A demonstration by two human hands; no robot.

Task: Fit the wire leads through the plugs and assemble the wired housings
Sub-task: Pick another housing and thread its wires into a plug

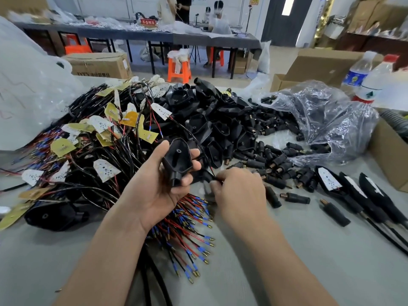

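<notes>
My left hand (161, 184) grips a black plastic housing (177, 161) with its open side towards me and its neck pointing down. My right hand (236, 191) pinches a thin black and red wire lead (209, 171) close to the housing's neck. The lead runs up and back to a white board (162, 111) in the pile of wired boards (92, 138). A heap of empty black housings (212, 111) lies behind my hands. Loose black plugs (273, 160) are scattered at the right. Three assembled housings (351, 191) lie side by side at the far right.
A clear plastic bag (320, 120) with more plugs lies open at the right, beside cardboard boxes (388, 155) and two water bottles (366, 78). Wire ends with blue sleeves (189, 228) fan out under my hands. A big white bag (28, 89) stands at the left. People sit at a far table (154, 34).
</notes>
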